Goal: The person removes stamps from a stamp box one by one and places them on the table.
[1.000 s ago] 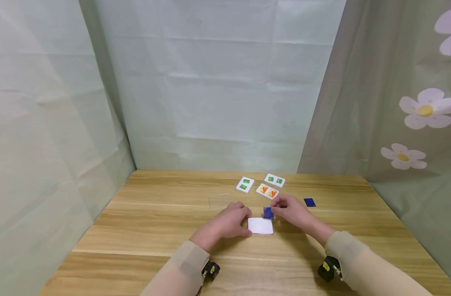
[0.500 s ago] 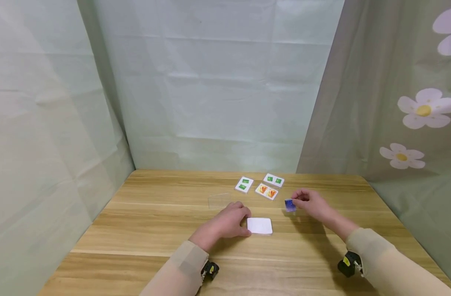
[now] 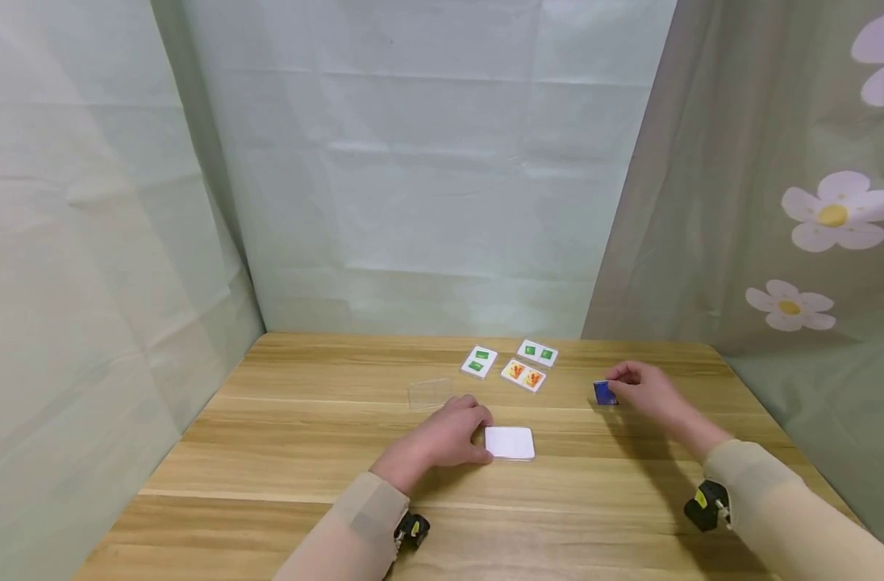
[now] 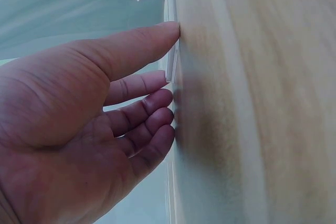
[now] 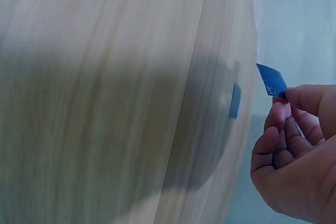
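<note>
I see a matt wooden table [image 3: 282, 452] with visible grain, a smooth white card [image 3: 510, 443], a glossy blue piece [image 3: 604, 392], and creased cloth backdrop [image 3: 427, 161].

The counter [image 3: 282, 452] is pale wood with long plank seams, closed in by cloth walls. Near its middle lies a white card [image 3: 510, 443], with a clear sheet [image 3: 430, 393] beyond it to the left. Further back three picture cards lie close together: two green ones [image 3: 480, 361] [image 3: 537, 353] and an orange one [image 3: 523, 375], and a blue card [image 5: 234, 100] lies flat to the right.
</note>
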`<control>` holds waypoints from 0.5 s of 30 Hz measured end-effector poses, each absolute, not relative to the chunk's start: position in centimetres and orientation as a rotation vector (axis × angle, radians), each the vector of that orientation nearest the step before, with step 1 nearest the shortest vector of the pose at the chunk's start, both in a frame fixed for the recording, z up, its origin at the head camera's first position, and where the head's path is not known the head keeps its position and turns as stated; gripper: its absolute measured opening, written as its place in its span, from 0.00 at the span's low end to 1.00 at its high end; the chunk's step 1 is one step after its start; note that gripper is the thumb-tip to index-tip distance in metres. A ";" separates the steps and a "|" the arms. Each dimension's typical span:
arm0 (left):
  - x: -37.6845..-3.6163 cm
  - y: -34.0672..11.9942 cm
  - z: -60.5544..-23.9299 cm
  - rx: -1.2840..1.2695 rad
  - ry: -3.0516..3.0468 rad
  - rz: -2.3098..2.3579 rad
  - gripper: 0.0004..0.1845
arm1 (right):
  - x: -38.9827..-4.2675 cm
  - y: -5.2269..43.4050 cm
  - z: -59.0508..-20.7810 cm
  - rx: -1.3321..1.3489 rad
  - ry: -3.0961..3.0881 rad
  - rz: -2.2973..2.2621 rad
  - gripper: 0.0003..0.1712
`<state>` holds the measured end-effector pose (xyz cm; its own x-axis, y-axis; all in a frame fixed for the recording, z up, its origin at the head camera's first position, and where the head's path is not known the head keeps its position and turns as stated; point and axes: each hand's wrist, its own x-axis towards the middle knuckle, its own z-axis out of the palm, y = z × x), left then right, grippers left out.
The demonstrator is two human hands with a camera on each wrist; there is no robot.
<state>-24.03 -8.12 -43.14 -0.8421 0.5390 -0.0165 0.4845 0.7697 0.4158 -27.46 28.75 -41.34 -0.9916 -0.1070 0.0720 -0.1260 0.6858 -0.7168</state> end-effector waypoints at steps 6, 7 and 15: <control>-24.2 -8.0 -43.3 0.830 2.830 0.602 0.24 | -28.0 30.8 -41.7 0.187 -2.860 1.175 0.13; -24.2 -8.0 -43.3 0.834 2.832 0.601 0.24 | -28.0 31.1 -41.7 0.183 -2.864 1.171 0.14; -24.2 -8.1 -43.4 0.858 2.840 0.603 0.24 | -28.4 32.9 -42.0 0.150 -2.876 1.145 0.16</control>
